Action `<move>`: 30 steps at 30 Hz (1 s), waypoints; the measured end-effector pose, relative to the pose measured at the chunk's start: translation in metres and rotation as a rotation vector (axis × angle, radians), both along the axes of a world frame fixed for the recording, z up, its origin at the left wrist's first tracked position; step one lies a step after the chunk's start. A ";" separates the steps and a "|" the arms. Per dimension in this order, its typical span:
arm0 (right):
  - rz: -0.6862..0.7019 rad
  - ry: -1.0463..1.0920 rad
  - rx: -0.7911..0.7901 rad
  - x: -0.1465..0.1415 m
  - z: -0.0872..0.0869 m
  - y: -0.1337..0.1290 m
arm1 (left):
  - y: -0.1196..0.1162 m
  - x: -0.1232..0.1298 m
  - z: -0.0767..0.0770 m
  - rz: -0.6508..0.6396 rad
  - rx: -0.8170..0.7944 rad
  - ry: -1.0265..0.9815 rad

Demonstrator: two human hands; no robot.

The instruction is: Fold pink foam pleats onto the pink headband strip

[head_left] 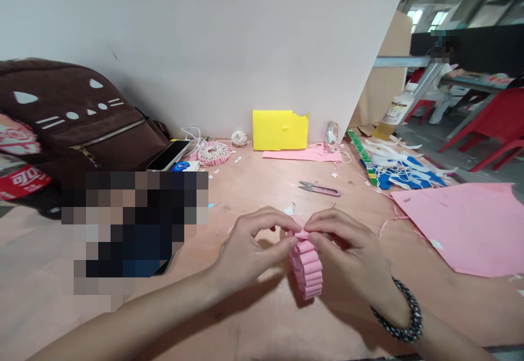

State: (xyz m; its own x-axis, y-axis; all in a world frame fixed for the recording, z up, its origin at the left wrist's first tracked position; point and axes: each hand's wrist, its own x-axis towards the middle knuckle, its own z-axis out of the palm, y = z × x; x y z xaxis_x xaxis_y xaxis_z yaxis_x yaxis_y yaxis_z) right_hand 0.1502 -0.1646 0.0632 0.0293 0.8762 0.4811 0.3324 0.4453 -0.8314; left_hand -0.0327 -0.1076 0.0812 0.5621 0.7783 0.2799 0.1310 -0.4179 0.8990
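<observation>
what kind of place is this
Probably a shared craft workroom: a pleated pink ring is held over this table, snips lie beyond it, and a red chair stands near another table in the background.

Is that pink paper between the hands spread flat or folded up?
Folded up: the pink paper shows a row of raised ridges along a curved band, while the left hand and right hand pinch its top.

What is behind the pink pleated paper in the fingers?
Beyond the pink pleated paper, snips lie on the table; farther back, a yellow card stands near the white panel. Whatever lies directly behind the paper and fingers is covered.
</observation>
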 end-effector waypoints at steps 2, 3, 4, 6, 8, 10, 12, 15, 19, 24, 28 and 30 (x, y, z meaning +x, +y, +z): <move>0.006 0.001 -0.002 0.000 0.000 0.000 | -0.001 0.000 0.000 0.006 0.020 0.003; 0.006 -0.001 0.000 0.000 0.000 0.001 | -0.001 -0.001 0.000 0.012 0.034 0.008; 0.006 -0.005 0.003 0.000 0.000 0.001 | -0.002 -0.001 -0.001 0.019 0.052 0.013; 0.003 -0.010 0.007 0.000 0.000 0.001 | -0.003 -0.001 -0.003 0.039 0.106 0.023; -0.005 -0.002 0.005 -0.001 0.002 0.002 | -0.002 -0.002 -0.005 0.062 0.176 0.025; -0.004 0.000 0.010 -0.002 0.005 0.003 | -0.001 -0.003 -0.006 0.073 0.254 0.025; 0.011 -0.010 0.036 -0.001 0.007 0.005 | 0.002 -0.004 -0.006 0.059 0.324 0.027; 0.027 -0.042 0.110 0.000 0.009 0.007 | 0.004 -0.004 -0.005 0.036 0.364 0.032; 0.022 -0.094 0.170 0.002 0.008 0.006 | 0.003 -0.003 -0.004 0.026 0.327 0.072; 0.033 -0.165 0.237 0.005 0.008 0.005 | 0.004 -0.004 -0.004 -0.004 0.315 0.072; 0.065 -0.181 0.233 0.006 0.010 0.006 | 0.005 -0.002 -0.005 0.005 0.313 0.048; 0.086 -0.166 0.198 0.006 0.010 0.006 | 0.005 -0.001 -0.005 0.006 0.302 0.033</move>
